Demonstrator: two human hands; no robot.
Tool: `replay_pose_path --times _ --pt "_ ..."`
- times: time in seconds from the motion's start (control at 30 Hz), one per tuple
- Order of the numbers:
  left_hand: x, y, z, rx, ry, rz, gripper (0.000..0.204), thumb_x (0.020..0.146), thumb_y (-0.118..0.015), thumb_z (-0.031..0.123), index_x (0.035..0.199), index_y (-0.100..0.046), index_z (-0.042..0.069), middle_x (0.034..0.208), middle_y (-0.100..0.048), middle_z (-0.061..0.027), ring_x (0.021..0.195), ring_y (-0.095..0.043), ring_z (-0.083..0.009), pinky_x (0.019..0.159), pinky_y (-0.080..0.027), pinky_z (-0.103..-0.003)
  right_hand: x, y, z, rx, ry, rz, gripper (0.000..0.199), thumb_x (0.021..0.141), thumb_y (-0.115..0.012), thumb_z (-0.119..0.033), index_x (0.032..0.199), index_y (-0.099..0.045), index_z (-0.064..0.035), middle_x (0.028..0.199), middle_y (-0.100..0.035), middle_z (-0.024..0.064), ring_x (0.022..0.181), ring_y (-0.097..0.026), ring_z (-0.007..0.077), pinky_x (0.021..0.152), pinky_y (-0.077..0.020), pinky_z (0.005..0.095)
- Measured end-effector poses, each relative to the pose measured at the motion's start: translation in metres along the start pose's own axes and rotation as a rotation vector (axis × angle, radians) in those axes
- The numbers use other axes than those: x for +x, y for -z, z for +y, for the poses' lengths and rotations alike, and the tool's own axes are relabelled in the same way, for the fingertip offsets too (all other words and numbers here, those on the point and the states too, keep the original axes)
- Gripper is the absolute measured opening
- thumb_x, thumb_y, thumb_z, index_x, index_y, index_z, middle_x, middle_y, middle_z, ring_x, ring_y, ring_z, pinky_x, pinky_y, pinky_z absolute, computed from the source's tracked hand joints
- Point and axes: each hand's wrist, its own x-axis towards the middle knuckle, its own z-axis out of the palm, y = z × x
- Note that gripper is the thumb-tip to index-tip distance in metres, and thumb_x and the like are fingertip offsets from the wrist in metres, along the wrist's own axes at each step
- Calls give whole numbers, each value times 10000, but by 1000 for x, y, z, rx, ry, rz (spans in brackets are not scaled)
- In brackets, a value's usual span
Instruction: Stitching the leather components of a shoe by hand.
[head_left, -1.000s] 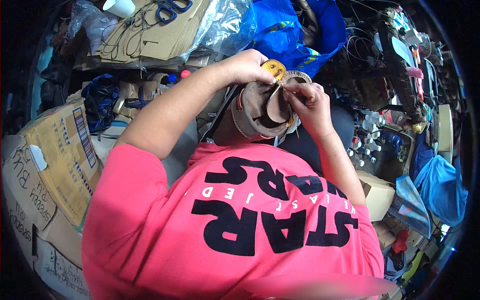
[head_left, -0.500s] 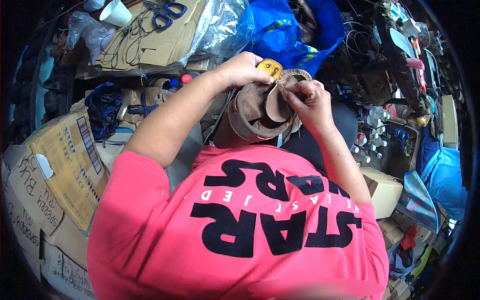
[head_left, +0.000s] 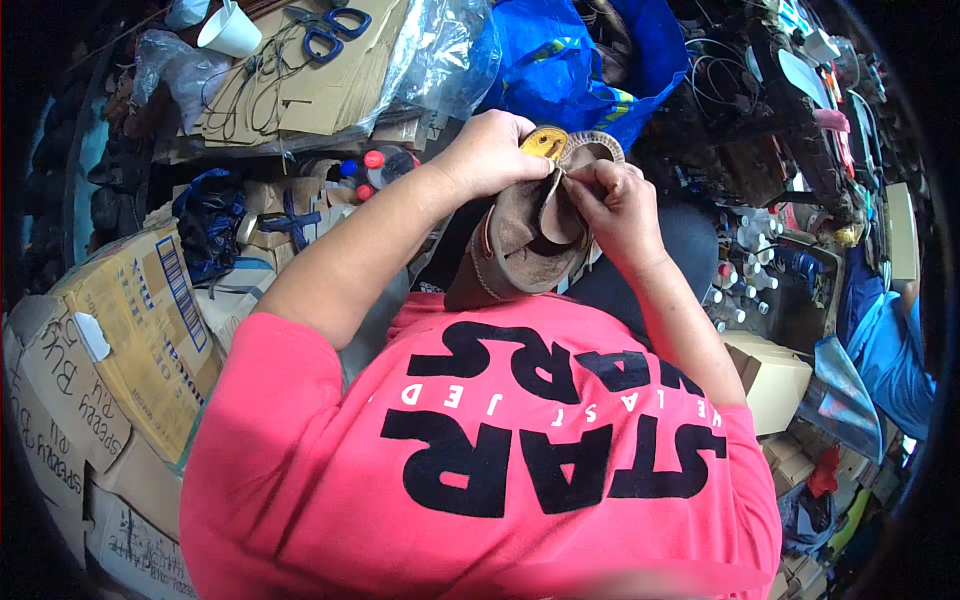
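A brown leather shoe with light stitching round its opening sits tilted in front of my chest. At its far end is a puckered, stitched toe seam, next to a yellow-tan piece with small holes. My left hand is closed on the shoe's far left side, its thumb pressed against the yellow-tan piece. Thumb and fingers of my right hand pinch together at the seam beside that thumb. What lies between the right fingertips is too small to make out.
Ahead on the left, blue-handled scissors and dark cords lie on cardboard sheets near a white cup. A blue bag stands beyond the shoe. Cartons crowd the left; several small bottles stand on the right.
The shoe's near end has tilted and shifted slightly, and more of its inside shows. Both hands keep their grip at the seam, with the right moved a little.
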Motion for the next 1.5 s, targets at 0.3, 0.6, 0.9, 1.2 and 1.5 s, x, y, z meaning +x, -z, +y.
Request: replay_pose_path --times 0.3,0.6,0.9,1.2,1.5 --pt "-7 5 21 181 -43 13 249 713 -736 212 838 -655 13 694 -638 -76 656 -556 -93 642 -467 -290 0 3 2 -141 161 40 177 752 -666 -132 927 -675 -157 743 -650 70 718 -613 255 748 -429 367" --pt "0 12 16 71 -10 -143 301 705 -760 173 937 -666 5 783 -666 -50 717 -580 -91 701 -477 -277 -3 6 12 -193 410 7 351 688 -635 -44 988 -679 -222 653 -552 -4 684 -576 214 788 -405 365" --pt "3 5 16 107 -9 -141 247 717 -733 126 919 -676 -4 789 -681 -54 713 -596 -95 695 -482 -280 -5 3 1 -134 257 -18 199 684 -622 -37 831 -664 -163 701 -616 42 700 -584 251 793 -403 374" --pt "3 4 25 263 -72 -186 355 661 -746 185 960 -670 10 828 -687 -126 743 -640 -160 713 -493 -305 4 -3 22 51 297 17 105 711 -666 -68 795 -651 -129 685 -612 50 697 -598 249 771 -408 354" --pt "-27 9 55 262 -226 50 233 656 -646 77 879 -650 10 792 -641 -182 752 -644 -280 688 -495 -352 0 27 -1 149 -80 -110 139 768 -698 -145 865 -685 -46 770 -657 117 666 -637 235 643 -476 315"
